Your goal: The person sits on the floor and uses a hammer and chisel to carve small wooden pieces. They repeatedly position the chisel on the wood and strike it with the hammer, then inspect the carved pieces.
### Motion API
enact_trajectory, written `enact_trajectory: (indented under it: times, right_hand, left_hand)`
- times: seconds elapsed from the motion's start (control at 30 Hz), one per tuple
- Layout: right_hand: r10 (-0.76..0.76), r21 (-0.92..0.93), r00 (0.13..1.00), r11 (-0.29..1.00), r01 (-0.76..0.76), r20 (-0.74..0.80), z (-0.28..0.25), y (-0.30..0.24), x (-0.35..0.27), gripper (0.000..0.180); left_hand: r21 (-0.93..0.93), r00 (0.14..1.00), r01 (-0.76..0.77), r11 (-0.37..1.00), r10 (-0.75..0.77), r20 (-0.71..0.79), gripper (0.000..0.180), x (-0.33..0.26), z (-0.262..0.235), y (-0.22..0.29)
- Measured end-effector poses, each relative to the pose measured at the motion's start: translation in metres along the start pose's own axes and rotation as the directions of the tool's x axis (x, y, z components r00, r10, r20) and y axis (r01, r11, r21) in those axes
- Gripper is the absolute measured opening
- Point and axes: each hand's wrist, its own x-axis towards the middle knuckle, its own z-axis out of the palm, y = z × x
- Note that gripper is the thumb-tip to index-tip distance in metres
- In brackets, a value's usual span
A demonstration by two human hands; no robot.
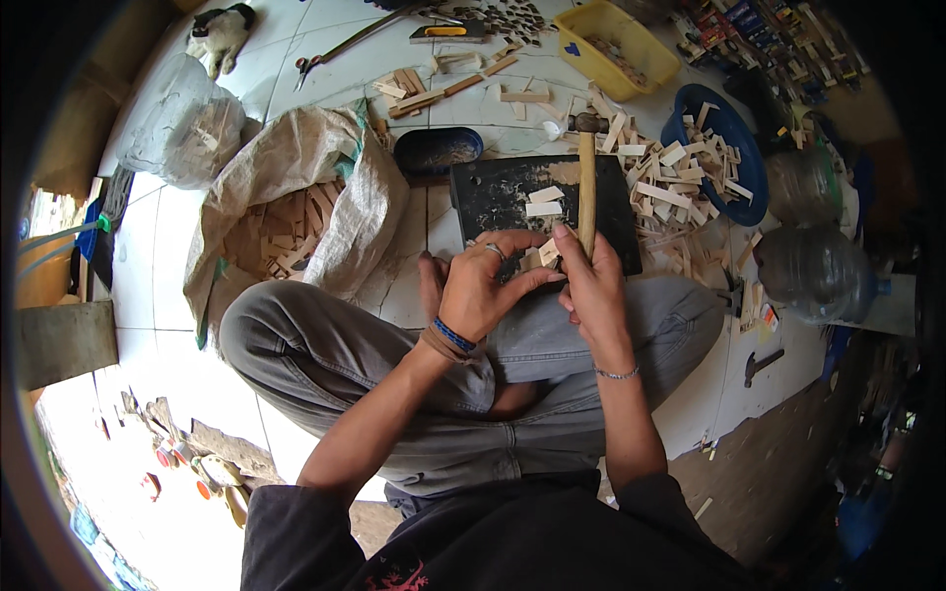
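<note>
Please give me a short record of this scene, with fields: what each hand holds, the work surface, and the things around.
Left hand: grips a small wooden piece together with the right fingers.
Right hand: holds the hammer by its wooden handle, head pointing away.
Work surface: black slab on the white tiled floor, two wood pieces on it.
Left side: open woven sack with wood pieces.
Right side: blue basin of wood pieces, yellow tub.
Far left: cat.
</note>
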Motion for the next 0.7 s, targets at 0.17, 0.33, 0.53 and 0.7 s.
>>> enact_trajectory:
  times: [0.17,0.33,0.53,0.7]
  right_hand:
    - [0.006,-0.012,1.000,1.000,-0.007,-0.020,0.000,0.000,-0.003,0.033]
    - [0.008,0.046,1.000,0.999,-0.007,-0.009,0.000,0.003,0.001,0.037]
    - [0.026,0.077,0.999,0.997,-0.023,-0.036,0.001,0.003,-0.002,0.036]
    - [0.009,0.048,0.999,0.999,-0.007,-0.044,0.003,-0.001,-0.002,0.040]
  left_hand:
    - [-0.031,0.996,0.086,0.996,-0.087,-0.022,0.038,-0.010,0.008,-0.004]
    - [-0.079,0.997,-0.012,0.997,0.006,-0.076,0.033,-0.009,0.014,-0.016]
    - [-0.071,0.998,0.031,0.997,-0.035,-0.054,0.030,-0.011,0.015,-0.021]
    - [-0.122,0.995,0.072,0.990,-0.079,-0.055,0.032,-0.010,0.015,-0.021]
